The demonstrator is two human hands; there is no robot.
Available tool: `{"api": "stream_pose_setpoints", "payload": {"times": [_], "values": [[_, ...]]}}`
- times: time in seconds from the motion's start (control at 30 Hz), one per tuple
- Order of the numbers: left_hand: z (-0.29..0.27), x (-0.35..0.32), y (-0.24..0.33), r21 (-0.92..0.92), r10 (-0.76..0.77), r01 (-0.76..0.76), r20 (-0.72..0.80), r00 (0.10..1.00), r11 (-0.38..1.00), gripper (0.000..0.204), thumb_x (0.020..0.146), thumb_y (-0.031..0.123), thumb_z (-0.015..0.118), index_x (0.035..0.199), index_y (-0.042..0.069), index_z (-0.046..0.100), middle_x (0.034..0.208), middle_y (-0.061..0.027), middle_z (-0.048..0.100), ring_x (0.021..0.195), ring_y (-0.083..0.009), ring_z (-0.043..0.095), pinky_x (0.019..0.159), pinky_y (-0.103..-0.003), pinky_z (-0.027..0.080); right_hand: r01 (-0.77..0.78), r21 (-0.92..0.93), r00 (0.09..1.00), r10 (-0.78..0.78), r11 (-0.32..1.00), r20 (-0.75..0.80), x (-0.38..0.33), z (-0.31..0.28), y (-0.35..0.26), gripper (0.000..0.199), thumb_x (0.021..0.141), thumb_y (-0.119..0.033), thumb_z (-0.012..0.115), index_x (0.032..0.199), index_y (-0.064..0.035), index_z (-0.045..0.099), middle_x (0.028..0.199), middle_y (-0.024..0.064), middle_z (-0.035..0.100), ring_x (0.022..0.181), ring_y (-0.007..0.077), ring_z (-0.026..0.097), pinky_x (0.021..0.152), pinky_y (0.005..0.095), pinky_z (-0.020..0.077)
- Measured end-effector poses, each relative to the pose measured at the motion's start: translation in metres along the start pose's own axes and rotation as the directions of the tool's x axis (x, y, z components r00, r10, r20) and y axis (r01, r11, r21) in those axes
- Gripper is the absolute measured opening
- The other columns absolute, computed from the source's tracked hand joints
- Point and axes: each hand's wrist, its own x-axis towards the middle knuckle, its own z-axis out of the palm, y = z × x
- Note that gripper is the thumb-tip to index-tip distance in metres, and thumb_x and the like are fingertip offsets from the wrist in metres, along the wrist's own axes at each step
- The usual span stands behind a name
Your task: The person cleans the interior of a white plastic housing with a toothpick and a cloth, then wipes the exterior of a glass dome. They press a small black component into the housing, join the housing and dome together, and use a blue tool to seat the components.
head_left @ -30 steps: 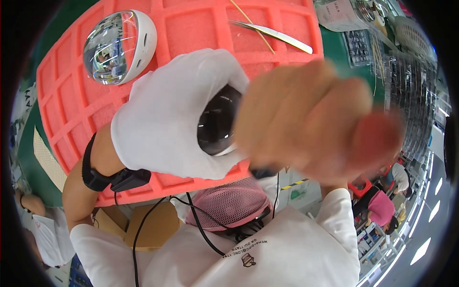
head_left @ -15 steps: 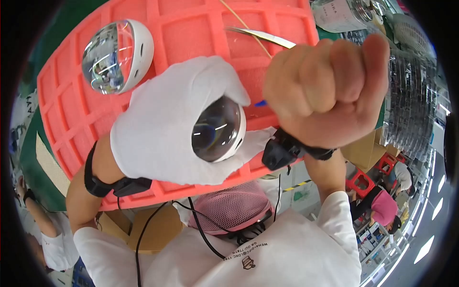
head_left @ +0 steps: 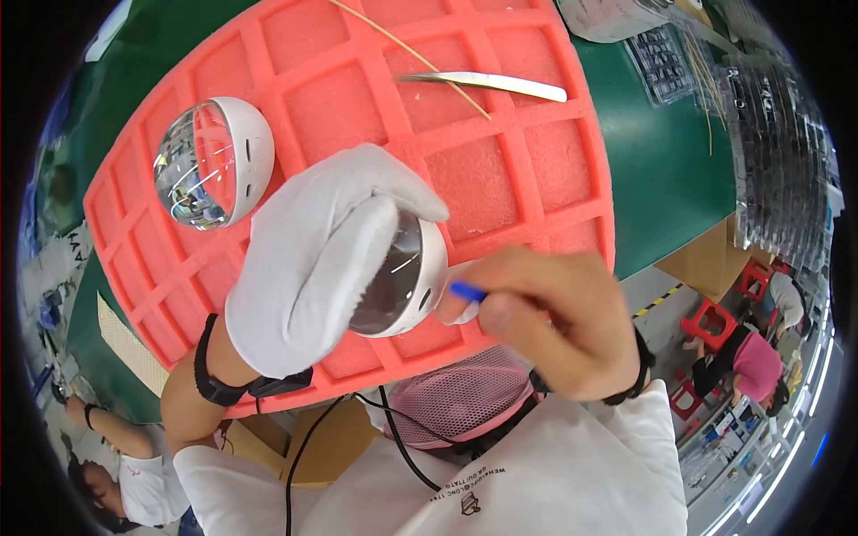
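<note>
In a white glove, my left hand (head_left: 322, 259) is wrapped round a dome-shaped piece (head_left: 427, 277) with a dark, glossy, see-through front and a white rim with slots. The glove hides part of its front. Close to its right side is my bare right hand (head_left: 563, 322), fingers closed in a pinch and slightly blurred. A small blue tip (head_left: 467, 291) sticks out from those fingers; the rest of that thing is hidden. A bit of white material (head_left: 460, 309) shows between hand and dome, its kind unclear. A second dome (head_left: 214, 163), clear with a white rim, sits farther left.
Pink foam tray (head_left: 469, 183) with square pockets lies under the hands. On it are metal tweezers (head_left: 500, 84) and a thin wooden stick (head_left: 407, 54). Stacked clear plastic trays (head_left: 778, 161) stand right on the green table (head_left: 652, 196). Another person (head_left: 134, 473) is at the lower left.
My right hand has come down from a raised fist to beside the dome, bringing the blue tip near it. My left fingers now cover more of the dome's front.
</note>
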Motion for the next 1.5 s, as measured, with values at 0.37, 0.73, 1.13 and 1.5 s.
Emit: {"api": "stream_pose_setpoints", "payload": {"times": [0.37, 0.73, 1.13, 1.5], "values": [[0.003, -0.002, -0.002, 0.019, 0.021, -0.02, -0.08, 0.997, 1.0, 0.043, 0.106, 0.028, 0.035, 0.108, -0.003, 0.064, 0.107, -0.0157, 0.067, 0.086, -0.0211, 0.065, 0.08, -0.032, 0.049, -0.08, -0.039, 0.994, 0.083, 0.996, 0.07, -0.002, 0.008, -0.009, 0.012, 0.097, 0.0, 0.056, 0.105, 0.0007, 0.065, 0.06, 0.0055, 0.054, 0.049, 0.0165, 0.05, 0.051, 0.0284, 0.0361], [0.002, -0.001, 0.0, 0.112, 0.043, -0.035, -0.068, 0.997, 0.993, 0.042, 0.104, 0.025, 0.034, 0.108, -0.004, 0.064, 0.106, -0.0171, 0.067, 0.084, -0.022, 0.065, 0.079, -0.032, 0.049, -0.063, -0.031, 0.996, 0.065, 0.998, 0.066, 0.001, 0.006, -0.008, 0.011, 0.097, -0.001, 0.057, 0.103, 0.0004, 0.067, 0.061, 0.0069, 0.057, 0.051, 0.0155, 0.054, 0.052, 0.0277, 0.0373], [-0.003, 0.002, -0.003, 0.193, 0.088, -0.081, -0.032, 0.996, 0.978, 0.043, 0.102, 0.024, 0.032, 0.108, -0.005, 0.064, 0.105, -0.0176, 0.067, 0.084, -0.0227, 0.065, 0.08, -0.033, 0.049, -0.03, -0.023, 0.996, 0.032, 0.999, 0.089, 0.002, 0.004, -0.003, 0.01, 0.098, -0.004, 0.06, 0.104, -0.0002, 0.068, 0.068, 0.008, 0.066, 0.055, 0.0183, 0.062, 0.055, 0.0273, 0.0436], [-0.002, 0.003, -0.001, 0.216, 0.115, -0.11, -0.013, 0.993, 0.97, 0.043, 0.103, 0.022, 0.031, 0.107, -0.005, 0.064, 0.103, -0.0177, 0.067, 0.082, -0.0231, 0.065, 0.078, -0.032, 0.049, -0.186, -0.023, 0.979, 0.187, 0.982, 0.082, 0.003, 0.004, -0.016, 0.013, 0.096, -0.004, 0.061, 0.102, -0.0007, 0.072, 0.063, 0.0058, 0.062, 0.053, 0.0133, 0.056, 0.052, 0.0264, 0.0404]]}}
